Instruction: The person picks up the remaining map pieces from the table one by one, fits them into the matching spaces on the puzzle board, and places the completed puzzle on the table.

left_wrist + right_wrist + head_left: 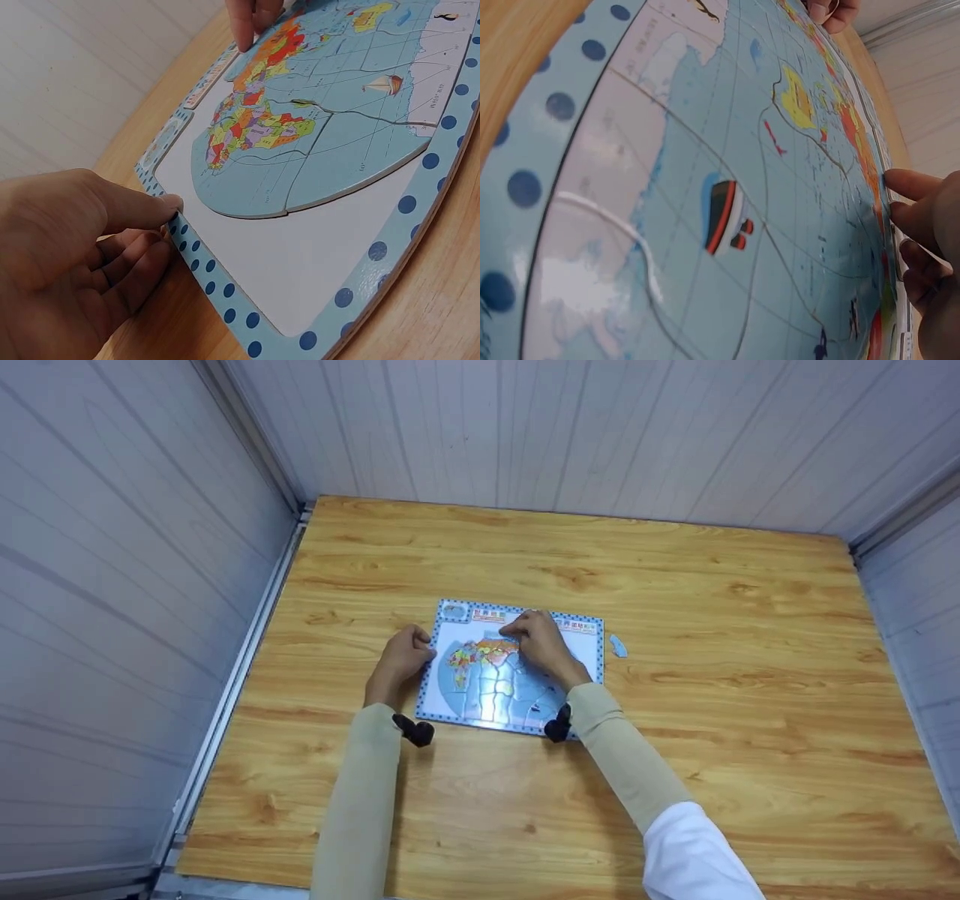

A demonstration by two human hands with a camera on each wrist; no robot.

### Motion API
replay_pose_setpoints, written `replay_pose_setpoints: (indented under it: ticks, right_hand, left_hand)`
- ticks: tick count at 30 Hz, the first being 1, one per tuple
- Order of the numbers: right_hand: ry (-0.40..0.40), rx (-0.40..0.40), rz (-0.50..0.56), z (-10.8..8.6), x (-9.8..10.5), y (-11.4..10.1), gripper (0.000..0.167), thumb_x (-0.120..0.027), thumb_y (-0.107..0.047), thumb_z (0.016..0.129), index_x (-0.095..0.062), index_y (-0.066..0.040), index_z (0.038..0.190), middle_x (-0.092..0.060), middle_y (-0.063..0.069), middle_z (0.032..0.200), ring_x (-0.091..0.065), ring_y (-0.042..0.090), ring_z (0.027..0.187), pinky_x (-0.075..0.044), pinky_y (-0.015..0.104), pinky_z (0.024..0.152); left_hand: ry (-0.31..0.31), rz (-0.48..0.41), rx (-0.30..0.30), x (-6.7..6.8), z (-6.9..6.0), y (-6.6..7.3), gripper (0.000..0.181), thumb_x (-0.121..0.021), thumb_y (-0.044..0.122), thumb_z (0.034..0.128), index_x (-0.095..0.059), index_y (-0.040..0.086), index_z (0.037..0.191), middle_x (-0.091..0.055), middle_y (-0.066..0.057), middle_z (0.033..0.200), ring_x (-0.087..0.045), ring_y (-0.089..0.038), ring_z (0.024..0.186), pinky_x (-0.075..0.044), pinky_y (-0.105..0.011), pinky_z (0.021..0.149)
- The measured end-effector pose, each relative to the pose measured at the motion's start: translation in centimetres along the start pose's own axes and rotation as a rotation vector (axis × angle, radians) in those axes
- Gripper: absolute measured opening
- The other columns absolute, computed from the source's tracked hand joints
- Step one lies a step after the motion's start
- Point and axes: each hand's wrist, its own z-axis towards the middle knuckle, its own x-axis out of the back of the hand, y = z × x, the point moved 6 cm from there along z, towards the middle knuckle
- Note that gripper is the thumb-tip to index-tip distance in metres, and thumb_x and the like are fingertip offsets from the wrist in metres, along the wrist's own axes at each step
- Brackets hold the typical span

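Observation:
A world map jigsaw puzzle (442, 690) with a blue dotted border lies flat on the table, most of its map filled with pieces. At the board's left edge, my left hand (406, 654) pinches the border, thumb on top and the other fingers curled beside and under the rim, as the left wrist view shows (82, 247). Over the top of the map, my right hand (541, 641) touches the puzzle with its fingertips (904, 184). No piece shows between those fingers. My right hand and forearm hide part of the board's right side.
One loose light-blue puzzle piece (618, 646) lies just right of the board. The wooden table (712, 697) stretches around it, with pale panel walls (480, 435) at the back and sides. Black wrist-worn devices (414, 730) sit at both cuffs.

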Motion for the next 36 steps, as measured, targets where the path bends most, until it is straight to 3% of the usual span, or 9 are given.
replay_pose_setpoints:
  ticks: [4, 8, 16, 22, 36]
  right_hand:
    - [0.0, -0.02, 0.014, -0.3, 0.1, 0.3, 0.048, -0.041, 0.015, 0.085, -0.072, -0.012, 0.108, -0.064, 0.008, 0.109, -0.051, 0.026, 0.105, -0.041, 0.042, 0.093]
    - [0.031, -0.023, 0.025, -0.7, 0.3, 0.7, 0.049, -0.039, 0.015, 0.085, -0.072, -0.012, 0.108, -0.065, 0.007, 0.109, -0.051, 0.026, 0.106, -0.04, 0.043, 0.095]
    - [0.063, 0.007, -0.024, -1.3, 0.5, 0.7, 0.04, -0.038, 0.004, 0.094, -0.074, -0.012, 0.104, -0.065, 0.007, 0.109, -0.051, 0.026, 0.106, -0.041, 0.042, 0.094]
    - [0.071, 0.06, -0.086, -1.4, 0.7, 0.4, 0.041, -0.038, 0.003, 0.094, -0.075, -0.013, 0.102, -0.067, 0.007, 0.107, -0.053, 0.027, 0.105, -0.04, 0.043, 0.097]
    - [0.091, 0.011, 0.033, -1.9, 0.9, 1.2, 0.036, -0.041, 0.002, 0.095, -0.072, -0.012, 0.106, -0.066, 0.004, 0.114, -0.053, 0.023, 0.11, -0.042, 0.04, 0.097]
  left_hand:
    - [-0.007, -0.007, 0.033, 0.0, 0.0, -0.1, 0.023, -0.057, 0.012, 0.0938, -0.05, 0.011, 0.116, -0.053, -0.007, 0.102, -0.053, -0.02, 0.092, -0.044, -0.031, 0.08]
    - [-0.008, -0.013, 0.053, -0.1, 0.0, -0.3, 0.022, -0.057, 0.013, 0.0939, -0.05, 0.012, 0.115, -0.053, -0.007, 0.105, -0.053, -0.021, 0.096, -0.044, -0.032, 0.083]
    - [0.021, 0.037, -0.03, -0.1, 0.2, -0.2, 0.024, -0.059, 0.009, 0.0921, -0.051, 0.007, 0.115, -0.054, -0.006, 0.099, -0.052, -0.018, 0.088, -0.042, -0.028, 0.075]
    - [0.021, 0.021, -0.007, 0.0, 0.3, -0.1, 0.024, -0.058, 0.009, 0.0918, -0.051, 0.008, 0.115, -0.054, -0.006, 0.101, -0.052, -0.019, 0.09, -0.043, -0.03, 0.077]
    - [0.012, -0.004, 0.03, -0.2, 0.2, -0.1, 0.023, -0.057, 0.009, 0.0928, -0.05, 0.01, 0.115, -0.052, -0.007, 0.102, -0.051, -0.02, 0.093, -0.044, -0.031, 0.081]
